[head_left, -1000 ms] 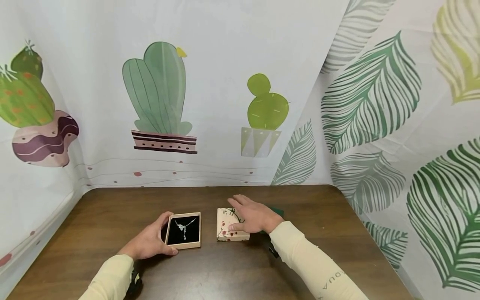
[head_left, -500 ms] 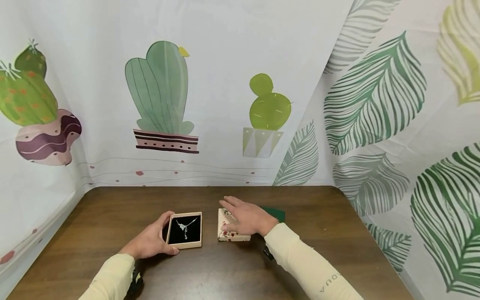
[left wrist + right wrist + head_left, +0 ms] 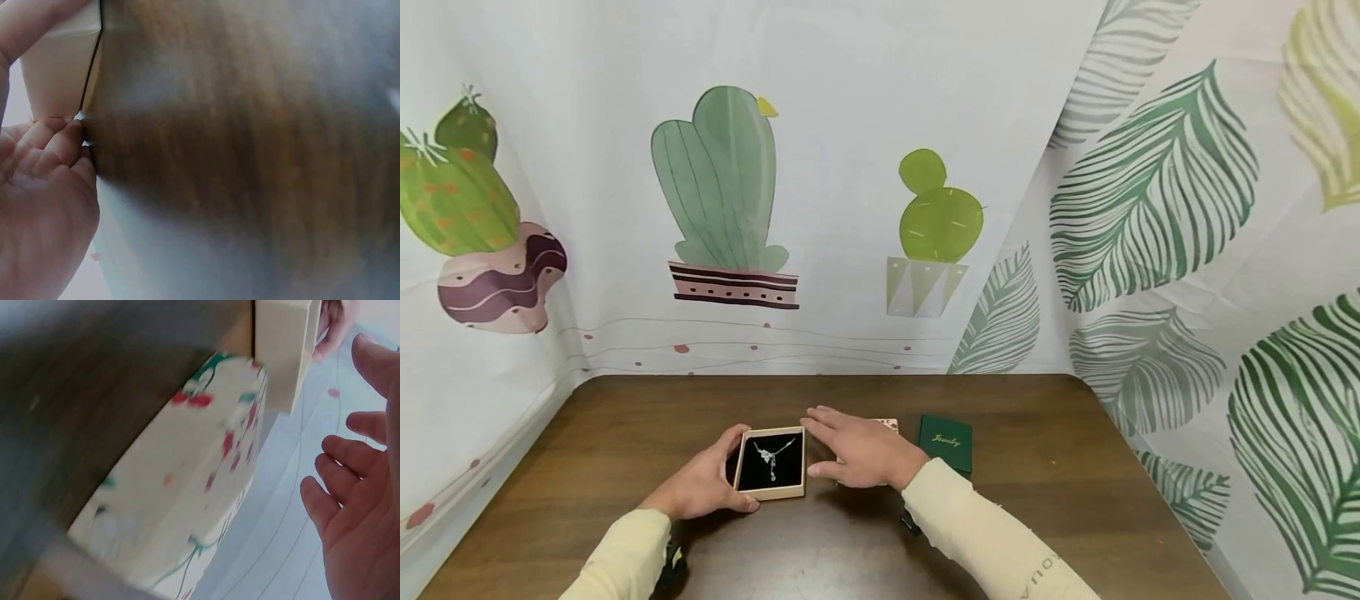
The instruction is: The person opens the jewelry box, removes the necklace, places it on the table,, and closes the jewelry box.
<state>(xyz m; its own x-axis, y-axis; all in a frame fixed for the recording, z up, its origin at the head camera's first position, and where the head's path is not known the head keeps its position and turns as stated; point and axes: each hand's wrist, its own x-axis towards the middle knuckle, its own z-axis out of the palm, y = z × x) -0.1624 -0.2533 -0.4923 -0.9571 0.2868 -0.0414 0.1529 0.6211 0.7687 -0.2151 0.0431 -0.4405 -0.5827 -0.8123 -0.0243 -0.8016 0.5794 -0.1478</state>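
Note:
A small cream jewelry box (image 3: pixel 771 493) lies open on the table, its black pad bearing a silver necklace (image 3: pixel 767 456). My left hand (image 3: pixel 700 479) holds the box at its left side, thumb by the near corner and fingers at the far one. In the left wrist view, fingers of the left hand (image 3: pixel 44 187) touch the box's pale wall (image 3: pixel 59 75). My right hand (image 3: pixel 868 454) is at the box's right side, fingers extended; contact there is unclear. Mostly hidden beneath that hand is a floral box lid (image 3: pixel 886 423), seen larger in the right wrist view.
A dark green item lettered "Jewelry" (image 3: pixel 946 442) lies right of the lid, partly behind the right sleeve. Brown wooden table (image 3: pixel 827 558) surrounds these things. Behind its far edge hangs a white cloth (image 3: pixel 835 167) printed with cacti and leaves.
My right hand has moved left from over the floral lid to the jewelry box's right side, uncovering the green item. The left hand keeps its hold on the box.

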